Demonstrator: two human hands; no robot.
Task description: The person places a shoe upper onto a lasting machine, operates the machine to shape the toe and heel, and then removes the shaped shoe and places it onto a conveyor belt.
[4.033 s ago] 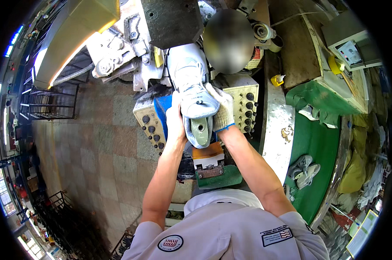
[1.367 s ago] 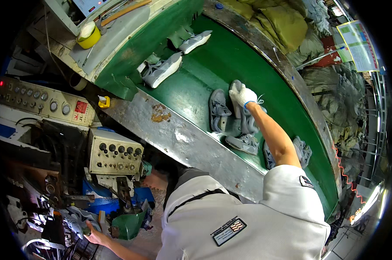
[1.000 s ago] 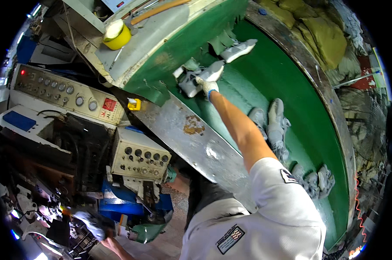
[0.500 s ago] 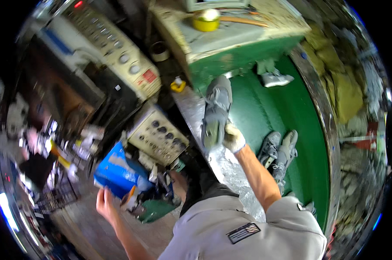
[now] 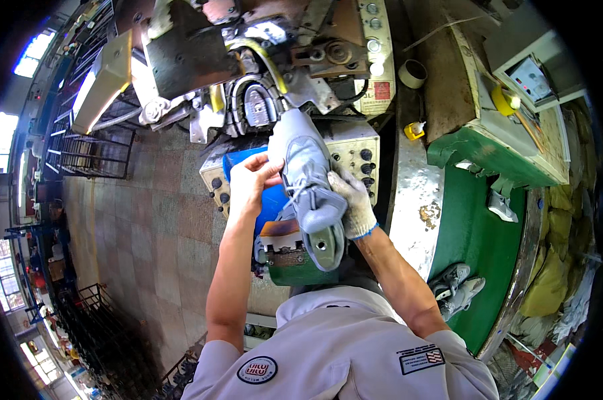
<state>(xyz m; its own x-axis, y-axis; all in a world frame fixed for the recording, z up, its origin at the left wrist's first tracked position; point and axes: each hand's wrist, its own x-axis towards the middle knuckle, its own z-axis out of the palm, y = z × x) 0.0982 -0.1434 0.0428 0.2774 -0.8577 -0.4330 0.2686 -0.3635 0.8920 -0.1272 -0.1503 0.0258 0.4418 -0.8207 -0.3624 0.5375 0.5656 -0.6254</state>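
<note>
A grey lace-up shoe upper [image 5: 307, 160] sits on a green shoe last [image 5: 324, 248], its toe pointing away from me toward the machine [image 5: 256, 103]. The last's holed end faces me. My gloved right hand [image 5: 352, 202] grips the shoe's right side near the collar. At the left side of the toe, my bare left hand [image 5: 251, 179] has its thumb and fingers closed on the upper's edge. Just beyond the toe is the machine's curved, shoe-shaped pad. The shoe's underside is hidden.
A control panel with black knobs [image 5: 366, 163] and a blue container [image 5: 269, 203] lie beneath the shoe. To the right, a green trough [image 5: 465, 220] holds more grey shoes [image 5: 458, 290]. A workbench [image 5: 525, 137] carries a yellow tape roll [image 5: 503, 101]. Metal racks [image 5: 88, 160] stand left.
My view has turned left to face the machine. The right hand has carried the shoe from above the trough to the machine, and my left hand has come onto it.
</note>
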